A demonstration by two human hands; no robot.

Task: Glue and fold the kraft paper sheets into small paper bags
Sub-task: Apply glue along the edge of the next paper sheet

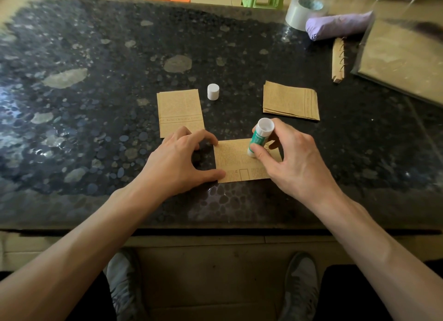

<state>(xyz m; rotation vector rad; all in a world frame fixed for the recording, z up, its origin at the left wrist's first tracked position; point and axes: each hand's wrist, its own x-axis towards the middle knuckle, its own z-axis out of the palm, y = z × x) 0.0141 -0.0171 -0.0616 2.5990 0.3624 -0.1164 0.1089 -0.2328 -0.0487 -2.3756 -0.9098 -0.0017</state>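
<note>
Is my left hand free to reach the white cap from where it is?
Probably yes: the left hand only steadies the sheet at its edge, and the white cap stands uncovered on the table beyond it, with nothing standing between.

Two bare forearms reach forward from the bottom corners. The left hand [177,160] arches palm down, thumb and fingertips spread and pressing downward. The right hand [294,160] grips a glue stick [260,138] between thumb and curled fingers.

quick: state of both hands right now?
Left hand: open, fingers pressing the left edge of the small printed kraft paper sheet.
Right hand: gripping the green-and-white glue stick.
</note>
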